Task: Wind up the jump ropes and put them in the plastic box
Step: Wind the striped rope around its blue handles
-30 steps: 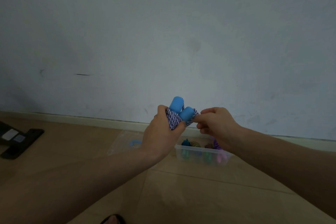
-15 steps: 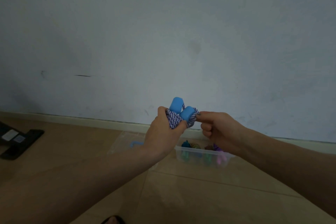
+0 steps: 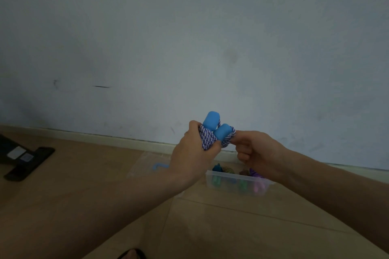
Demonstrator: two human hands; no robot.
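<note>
A dark flat object lies on the floor at far left. The left hand grips a wound jump rope, purple-and-white cord bundled around two blue handles, held up above the plastic box. The right hand pinches the cord's right side.

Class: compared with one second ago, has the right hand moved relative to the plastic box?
Yes, slightly: the right hand has dropped a little toward the plastic box, while pinching the jump rope.
</note>
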